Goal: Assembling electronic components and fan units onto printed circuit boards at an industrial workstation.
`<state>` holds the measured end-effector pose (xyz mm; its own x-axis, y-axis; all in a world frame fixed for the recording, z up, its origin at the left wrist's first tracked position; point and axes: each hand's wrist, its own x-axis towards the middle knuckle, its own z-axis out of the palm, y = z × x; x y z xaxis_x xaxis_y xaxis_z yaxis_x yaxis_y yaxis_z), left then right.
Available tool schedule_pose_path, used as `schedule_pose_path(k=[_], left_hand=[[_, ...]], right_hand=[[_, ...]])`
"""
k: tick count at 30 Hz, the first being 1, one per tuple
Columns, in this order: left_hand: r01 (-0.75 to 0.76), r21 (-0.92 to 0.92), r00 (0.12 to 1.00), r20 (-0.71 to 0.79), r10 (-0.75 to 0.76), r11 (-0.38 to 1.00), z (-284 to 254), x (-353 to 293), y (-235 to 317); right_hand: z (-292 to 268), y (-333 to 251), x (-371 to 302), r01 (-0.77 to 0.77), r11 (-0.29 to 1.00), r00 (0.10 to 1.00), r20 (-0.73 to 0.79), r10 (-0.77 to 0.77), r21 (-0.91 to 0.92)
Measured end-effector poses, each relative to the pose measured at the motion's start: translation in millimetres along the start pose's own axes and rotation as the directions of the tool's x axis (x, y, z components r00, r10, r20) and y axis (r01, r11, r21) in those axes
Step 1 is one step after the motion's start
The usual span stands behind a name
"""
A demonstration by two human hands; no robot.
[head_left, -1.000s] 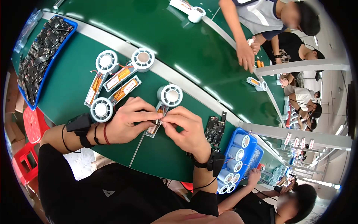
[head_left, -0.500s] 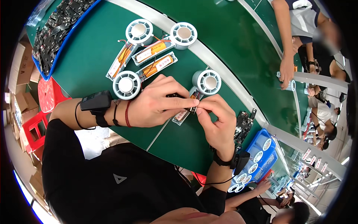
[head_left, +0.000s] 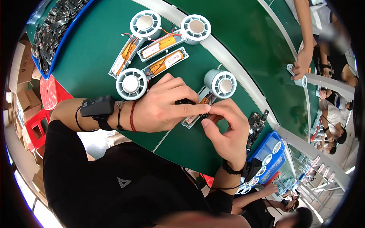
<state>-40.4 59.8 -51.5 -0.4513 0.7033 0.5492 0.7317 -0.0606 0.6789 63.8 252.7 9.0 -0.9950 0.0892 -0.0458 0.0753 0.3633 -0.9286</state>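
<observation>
My left hand [head_left: 163, 104] is closed around a small black circuit board [head_left: 185, 101], mostly hidden by the fingers. Its index fingertip meets the fingertips of my right hand [head_left: 230, 129], which is curled in a pinch at the board's end. What the right fingers hold is too small to make out. Under both hands lies a pale handle-shaped housing with an orange battery [head_left: 190, 120], partly covered. Its round, spoked head with a silver disc [head_left: 225, 86] shows just beyond my right hand.
Several similar units with round heads [head_left: 145, 22] and orange batteries [head_left: 167, 62] lie on the green table [head_left: 95, 49]. A blue-rimmed bin [head_left: 64, 53] of black boards stands at far left. More boards [head_left: 257, 127] and a blue crate [head_left: 279, 161] sit at right. Co-workers' arms [head_left: 303, 45] are beyond.
My right hand has shifted slightly right, with its thumb tip a little farther from the index tip. The units appear slightly shifted as the view moves. The left hand keeps its grip.
</observation>
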Motion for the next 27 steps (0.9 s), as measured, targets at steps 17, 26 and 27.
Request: schedule_pose_path(k=[17, 26, 27], left_hand=[[0.524, -0.847, 0.729, 0.393, -0.561, 0.088, 6.1, 3.7, 5.7], [0.38, -0.476, 0.922, 0.123, -0.367, 0.793, -2.5, 6.0, 0.9], [0.367, -0.423, 0.929, 0.132, -0.345, 0.828, -3.9, 7.4, -0.8]], right_hand=[[16.1, -7.1, -19.6, -0.188, 0.936, 0.963, -0.244, 0.116, -0.298], [13.9, 22.8, -20.0, -0.013, 0.899, 0.956, -0.269, -0.117, -0.437], [11.8, 26.3, -21.1, -0.003, 0.932, 0.95, -0.293, -0.111, -0.363]])
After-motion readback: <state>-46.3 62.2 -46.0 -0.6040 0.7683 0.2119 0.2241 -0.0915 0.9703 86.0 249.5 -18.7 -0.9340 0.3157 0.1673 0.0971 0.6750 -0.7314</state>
